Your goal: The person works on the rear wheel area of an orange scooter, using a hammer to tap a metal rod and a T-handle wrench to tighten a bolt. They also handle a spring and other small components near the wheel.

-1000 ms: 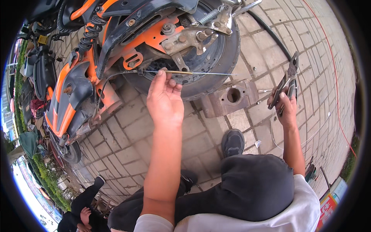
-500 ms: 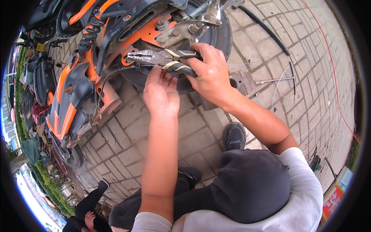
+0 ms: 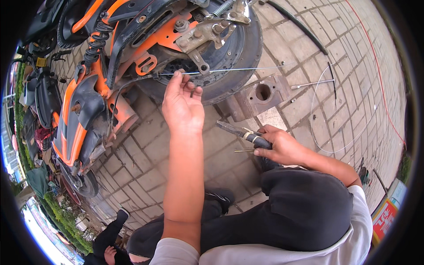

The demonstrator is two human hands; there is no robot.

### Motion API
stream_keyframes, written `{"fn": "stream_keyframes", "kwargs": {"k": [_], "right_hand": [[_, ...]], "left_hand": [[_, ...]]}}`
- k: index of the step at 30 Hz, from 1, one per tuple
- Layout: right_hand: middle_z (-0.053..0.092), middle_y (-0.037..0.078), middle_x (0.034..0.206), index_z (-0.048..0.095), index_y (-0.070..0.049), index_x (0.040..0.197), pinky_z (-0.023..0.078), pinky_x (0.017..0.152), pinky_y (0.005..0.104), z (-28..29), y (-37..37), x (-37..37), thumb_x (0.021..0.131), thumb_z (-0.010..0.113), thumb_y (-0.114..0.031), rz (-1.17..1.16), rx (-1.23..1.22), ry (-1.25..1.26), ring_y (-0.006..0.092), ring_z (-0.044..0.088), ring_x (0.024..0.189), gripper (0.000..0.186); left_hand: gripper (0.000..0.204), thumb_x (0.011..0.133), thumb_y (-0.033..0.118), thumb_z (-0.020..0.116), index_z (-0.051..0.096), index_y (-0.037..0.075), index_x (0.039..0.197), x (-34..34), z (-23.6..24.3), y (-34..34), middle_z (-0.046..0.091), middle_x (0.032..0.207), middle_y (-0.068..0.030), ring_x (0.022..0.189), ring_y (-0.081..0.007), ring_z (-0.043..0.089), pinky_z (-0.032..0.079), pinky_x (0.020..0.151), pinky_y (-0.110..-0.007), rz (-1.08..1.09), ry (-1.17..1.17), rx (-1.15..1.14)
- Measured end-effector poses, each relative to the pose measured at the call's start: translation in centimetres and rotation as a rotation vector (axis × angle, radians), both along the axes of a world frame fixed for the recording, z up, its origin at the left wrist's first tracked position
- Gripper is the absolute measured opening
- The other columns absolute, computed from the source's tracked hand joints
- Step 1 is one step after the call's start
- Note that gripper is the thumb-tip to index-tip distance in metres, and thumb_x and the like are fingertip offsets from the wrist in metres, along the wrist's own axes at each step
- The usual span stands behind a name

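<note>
My left hand (image 3: pixel 183 104) is raised beside the rear wheel (image 3: pixel 251 53) of an orange and black motorbike (image 3: pixel 73 121), palm up. Its thumb and forefinger pinch a thin steel cable (image 3: pixel 234 69), which runs out of a black sheath (image 3: pixel 132 81) and stretches right past a metal lever arm (image 3: pixel 201 64). Low at the right, above my knee, my right hand (image 3: pixel 285 145) is closed around the dark, white-striped handles of pliers (image 3: pixel 251 138). The plier jaws point up and left, away from the cable. A thin brass-coloured rod (image 3: pixel 244 151) sticks out by the right thumb.
A rusty metal block (image 3: pixel 276 90) with a round hole stands on the paving beside the wheel. Farther right lie a T-handled tool (image 3: pixel 316 83), a black hose (image 3: pixel 300 27), a loop of pale wire (image 3: pixel 314 132) and a red line (image 3: pixel 375 53). Another person (image 3: pixel 110 240) is at lower left.
My right hand has moved the pliers down and right, away from the cable toward my knee. My left hand stays at the cable, which now shows along its length.
</note>
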State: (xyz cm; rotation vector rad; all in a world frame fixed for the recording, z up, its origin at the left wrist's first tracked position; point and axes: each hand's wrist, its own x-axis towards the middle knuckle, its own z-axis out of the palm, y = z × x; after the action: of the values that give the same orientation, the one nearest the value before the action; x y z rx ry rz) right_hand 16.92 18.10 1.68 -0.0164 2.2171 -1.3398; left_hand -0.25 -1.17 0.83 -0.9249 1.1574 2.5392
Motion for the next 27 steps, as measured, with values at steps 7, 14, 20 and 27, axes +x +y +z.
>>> {"fn": "stream_keyframes", "kwargs": {"k": [7, 14, 20, 27], "right_hand": [[0.063, 0.019, 0.083, 0.055, 0.003, 0.094, 0.049, 0.069, 0.0394, 7.5, 0.8, -2.8, 0.073, 0.081, -0.037, 0.124, 0.217, -0.290, 0.0360, 0.062, 0.077, 0.052], [0.054, 0.003, 0.078, 0.052, 0.000, 0.106, 0.043, 0.065, 0.0257, 5.6, -4.4, -5.9, 0.074, 0.070, -0.029, -0.413, -0.388, -0.290, 0.0105, 0.052, 0.074, 0.046], [0.057, 0.011, 0.104, 0.052, -0.002, 0.112, 0.049, 0.056, 0.0353, 0.3, -9.6, -5.3, 0.083, 0.047, -0.023, -0.453, -1.252, -0.544, 0.0187, 0.058, 0.075, 0.036], [0.063, 0.012, 0.100, 0.050, 0.001, 0.121, 0.057, 0.059, 0.0345, -0.4, -11.6, -5.5, 0.089, 0.038, -0.020, -0.654, -1.065, -0.330, 0.0193, 0.064, 0.073, 0.040]], "left_hand": [[0.016, 0.086, 0.017, 0.069, 0.065, 0.007, 0.098, -0.3, 1.1, -0.2, 0.056, 0.091, 0.0010, 0.079, -0.0111, 0.049, 0.043, 0.070, -0.031, 0.001, -0.087, -0.029], [0.015, 0.085, 0.014, 0.069, 0.066, 0.006, 0.097, -0.7, 0.7, -0.4, 0.054, 0.088, 0.0015, 0.069, -0.0097, 0.046, 0.041, 0.061, -0.029, 0.006, -0.081, 0.019], [0.014, 0.084, 0.015, 0.069, 0.065, 0.005, 0.093, -1.1, 0.3, -0.7, 0.049, 0.074, 0.0010, 0.061, -0.0123, 0.045, 0.041, 0.055, -0.028, -0.089, -0.037, 0.043], [0.011, 0.082, 0.008, 0.069, 0.067, 0.002, 0.091, -1.9, -0.8, -1.0, 0.048, 0.070, 0.0045, 0.056, -0.0049, 0.039, 0.032, 0.049, -0.020, -0.062, 0.058, -0.026]]}}
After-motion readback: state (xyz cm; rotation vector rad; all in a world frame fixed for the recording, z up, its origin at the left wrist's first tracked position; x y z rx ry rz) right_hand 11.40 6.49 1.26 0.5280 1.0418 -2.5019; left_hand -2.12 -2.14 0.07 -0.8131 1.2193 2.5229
